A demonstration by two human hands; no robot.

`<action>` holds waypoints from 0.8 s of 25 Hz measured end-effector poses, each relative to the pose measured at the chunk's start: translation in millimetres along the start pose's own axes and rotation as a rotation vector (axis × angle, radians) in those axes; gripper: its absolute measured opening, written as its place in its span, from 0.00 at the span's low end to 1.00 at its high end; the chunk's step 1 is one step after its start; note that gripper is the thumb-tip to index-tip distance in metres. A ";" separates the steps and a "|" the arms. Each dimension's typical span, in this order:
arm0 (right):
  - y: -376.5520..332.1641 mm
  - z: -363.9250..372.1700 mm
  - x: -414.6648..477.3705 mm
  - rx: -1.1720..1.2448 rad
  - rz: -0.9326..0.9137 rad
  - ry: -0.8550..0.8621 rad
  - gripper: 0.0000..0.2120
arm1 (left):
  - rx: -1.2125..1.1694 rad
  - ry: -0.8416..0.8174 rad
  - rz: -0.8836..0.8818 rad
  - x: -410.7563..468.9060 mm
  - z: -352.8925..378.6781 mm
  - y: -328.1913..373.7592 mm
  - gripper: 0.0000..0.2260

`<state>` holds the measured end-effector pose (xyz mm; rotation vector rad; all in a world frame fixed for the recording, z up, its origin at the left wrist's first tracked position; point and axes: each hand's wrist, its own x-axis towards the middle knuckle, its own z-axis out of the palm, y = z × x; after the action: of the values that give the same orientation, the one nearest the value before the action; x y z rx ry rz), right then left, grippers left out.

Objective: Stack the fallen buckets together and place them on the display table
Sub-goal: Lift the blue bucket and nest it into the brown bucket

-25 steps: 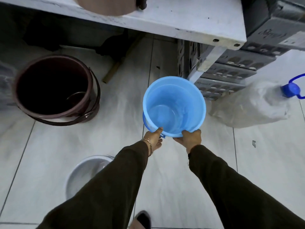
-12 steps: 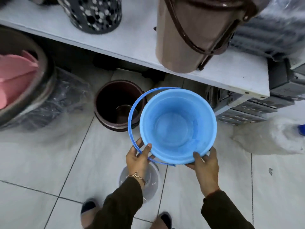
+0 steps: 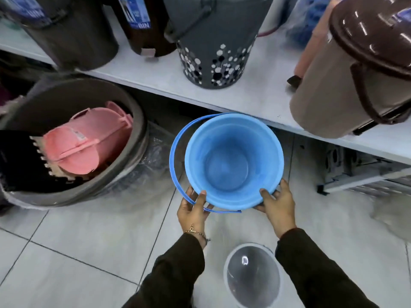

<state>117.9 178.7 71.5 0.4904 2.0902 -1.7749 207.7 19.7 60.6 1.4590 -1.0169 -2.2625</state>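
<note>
Blue bucket gripped at its near rim — left hand and right hand, fingers curled closed — just before the bench.

A long white display table held a dark grey round bin, a dark brown bin, a grey plastic bin with dots and a tan bin with a brown lid. The pale tiled floor carried a big grey tub and a small clear plastic bucket.
</note>
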 end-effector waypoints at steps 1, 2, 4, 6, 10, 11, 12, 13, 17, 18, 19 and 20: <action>9.5 12.1 10.2 -0.008 0.028 0.029 0.22 | 0.021 0.001 -0.031 17.1 -1.9 0.0 0.16; 21.6 23.5 19.9 -0.021 0.055 0.062 0.21 | 0.056 0.012 -0.061 34.6 -4.8 -2.4 0.16; 50.0 43.0 38.6 -0.057 0.112 0.144 0.20 | 0.143 0.050 -0.119 68.6 -9.3 -10.1 0.14; 80.4 54.1 57.5 -0.130 0.177 0.219 0.17 | 0.240 0.088 -0.175 102.7 -15.3 -23.4 0.14; 133.8 56.7 83.6 -0.333 0.280 0.184 0.09 | 0.529 0.145 -0.222 144.0 -30.9 -45.8 0.15; 139.5 54.9 84.0 -0.346 0.301 0.164 0.09 | 0.600 0.146 -0.204 147.0 -34.9 -49.2 0.16; 141.6 51.3 80.2 -0.354 0.324 0.139 0.11 | 0.658 0.138 -0.186 147.1 -39.6 -52.7 0.18; 142.6 45.6 74.4 -0.368 0.342 0.110 0.16 | 0.705 0.124 -0.179 144.7 -45.1 -56.6 0.22; 164.9 -3.6 45.7 -0.499 0.385 0.030 0.26 | 0.813 0.071 -0.250 125.6 -82.7 -87.9 0.39; 177.0 -19.1 40.7 -0.541 0.398 0.028 0.27 | 0.820 0.058 -0.293 121.4 -91.6 -98.0 0.41; 191.6 -36.1 34.1 -0.589 0.413 0.027 0.27 | 0.839 0.028 -0.344 113.8 -99.0 -110.1 0.40; 207.1 -54.0 26.1 -0.636 0.432 0.022 0.28 | 0.877 -0.013 -0.394 104.1 -105.0 -125.2 0.38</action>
<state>191.6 264.8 -111.9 0.6965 2.1958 -0.8141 270.2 8.4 -122.5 2.1103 -2.0445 -2.1434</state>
